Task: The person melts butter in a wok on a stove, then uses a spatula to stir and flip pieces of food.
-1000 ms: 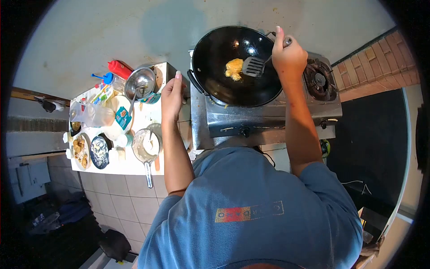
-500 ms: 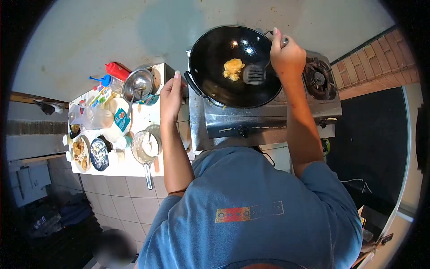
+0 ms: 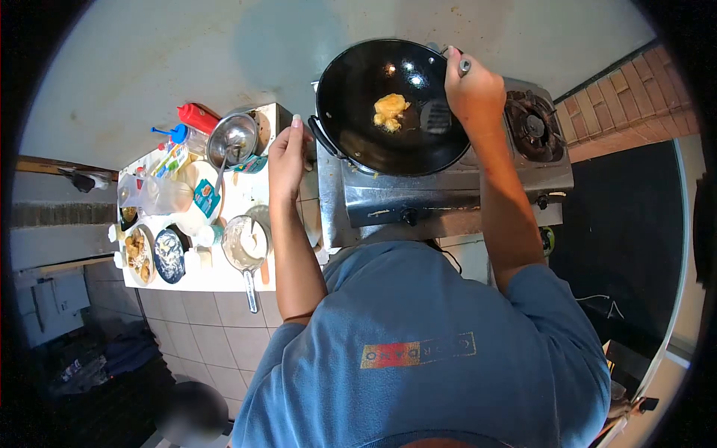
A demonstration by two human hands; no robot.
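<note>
My right hand (image 3: 478,88) is closed around the handle of a slotted spatula (image 3: 435,118), whose head rests inside a black wok (image 3: 366,153). To the left of the spatula head lies a golden piece of fried food (image 3: 390,112), apart from it. My left hand (image 3: 286,153) hovers just left of the wok's loop handle, fingers curled, with a small gap between them. Nothing shows inside its grip. The wok sits on the left burner of a metal gas stove (image 3: 433,196).
A white table (image 3: 235,196) at left bears a steel bowl (image 3: 232,140), a red bottle (image 3: 199,117), a saucepan of white batter (image 3: 245,243), a dark bowl (image 3: 170,255) and a plate of fried pieces (image 3: 138,255). Another burner (image 3: 535,127) stands right of the wok.
The spatula head has shifted slightly to the right, away from the fried food. My left hand stays beside the wok handle, and the whole view has moved a little.
</note>
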